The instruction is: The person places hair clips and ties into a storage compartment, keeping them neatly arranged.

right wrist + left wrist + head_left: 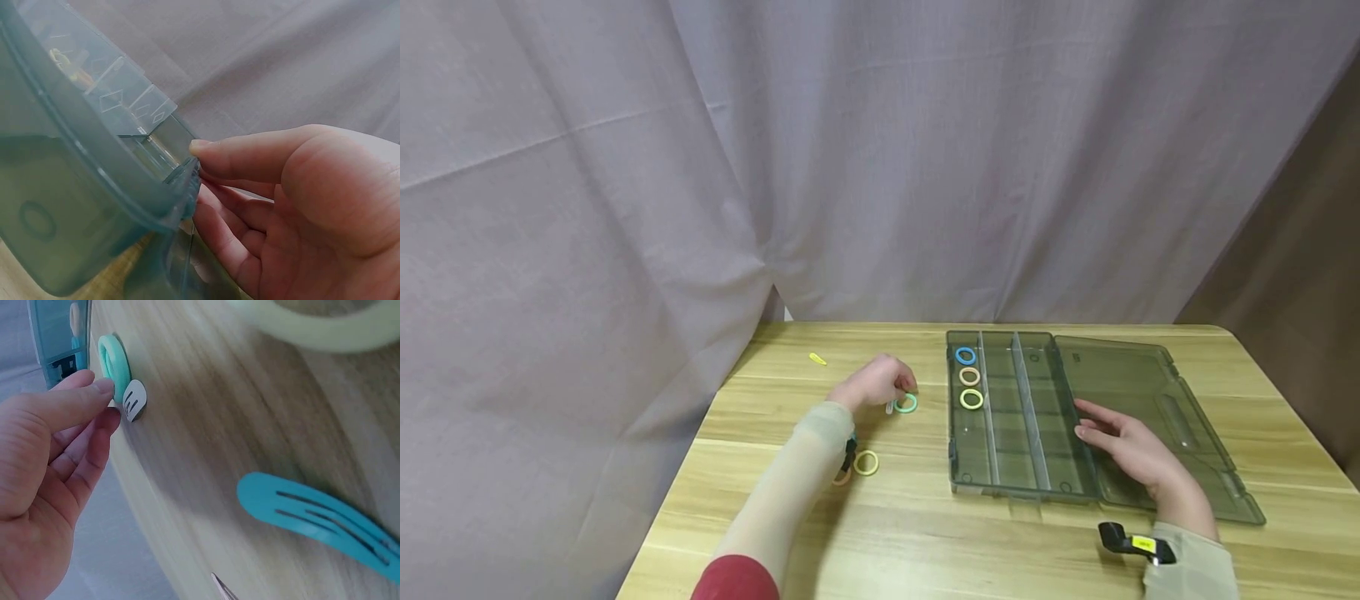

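My left hand (874,383) reaches over the table, thumb and fingertips pinching the edge of a mint-green hair tie (907,403). Right beside that tie lies a white snap hair clip (135,399). My right hand (1138,454) pinches the hinge-side edge of a see-through grey-green organizer box (1026,492), whose lid (1138,392) is folded out to the right. In the box's left compartment, a blue hair tie (966,357), an orange one (969,377) and a yellow-green one (972,399) lie in a column.
A pale yellow hair tie (867,463) lies near the left wrist, with an orange tie (842,477) partly hidden under it. A teal snap clip (312,515) shows in the left wrist view. Farther back is a yellow clip (817,359). A grey curtain (880,167) hangs behind the table.
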Tool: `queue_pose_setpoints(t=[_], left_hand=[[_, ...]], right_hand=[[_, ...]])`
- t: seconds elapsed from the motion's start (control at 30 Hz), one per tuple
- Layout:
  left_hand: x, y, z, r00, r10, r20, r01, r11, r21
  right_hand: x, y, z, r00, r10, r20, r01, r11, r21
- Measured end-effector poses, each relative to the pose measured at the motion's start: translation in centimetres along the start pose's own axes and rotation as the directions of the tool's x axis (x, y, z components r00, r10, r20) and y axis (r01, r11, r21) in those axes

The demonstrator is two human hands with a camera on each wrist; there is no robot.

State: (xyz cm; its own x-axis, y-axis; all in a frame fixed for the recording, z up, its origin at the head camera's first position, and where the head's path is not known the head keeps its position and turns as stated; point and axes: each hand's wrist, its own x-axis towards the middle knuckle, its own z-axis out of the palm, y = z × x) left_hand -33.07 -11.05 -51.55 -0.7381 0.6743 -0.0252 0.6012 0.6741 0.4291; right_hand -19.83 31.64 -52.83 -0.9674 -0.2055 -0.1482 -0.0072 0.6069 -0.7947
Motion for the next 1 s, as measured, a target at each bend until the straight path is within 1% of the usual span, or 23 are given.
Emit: queue_pose_setpoints(t=[0.2,0.3,0.5,0.63,0.77,1.0], left_hand=[[0.02,-0.07,0.23,1.0,-0.011,0.012,0.011,0.999,-0.033],[0.0,0.0,0.25,1.0,-0.011,0.022,0.012,0.999,-0.05],[0.24,0.26,0.02,0.999,-0.031,0.028,0.032,0.999,-0.02],[0.36,0.26,0.3,0.998,-0.043,0.041,0.044,0.999,-0.005],[0.46,0.12,0.62,0.998,-0.062,0.03,0.062,0.998,-0.002],[0.5,0.0,0.58,0.998,-0.057,0.023,0.057,0.998,0.017]], right_hand=[[-0.1,-0.05,0.18,1.0,0.007,0.011,-0.007,0.999,0.031],[-0.33,0.07,0.33,1.0,0.009,0.016,-0.01,1.0,0.023],[-0.26,0.1,0.09,1.0,-0.007,0.005,0.007,1.0,0.006],[-0.19,0.17,0.03,1.0,0.001,0.004,-0.001,1.0,-0.002],[-0.08,0.2,0.0,1.0,0.007,0.005,-0.007,1.0,0.004],[-0.03,0.07,0.05,1.0,0.003,0.003,-0.003,1.0,0.0]])
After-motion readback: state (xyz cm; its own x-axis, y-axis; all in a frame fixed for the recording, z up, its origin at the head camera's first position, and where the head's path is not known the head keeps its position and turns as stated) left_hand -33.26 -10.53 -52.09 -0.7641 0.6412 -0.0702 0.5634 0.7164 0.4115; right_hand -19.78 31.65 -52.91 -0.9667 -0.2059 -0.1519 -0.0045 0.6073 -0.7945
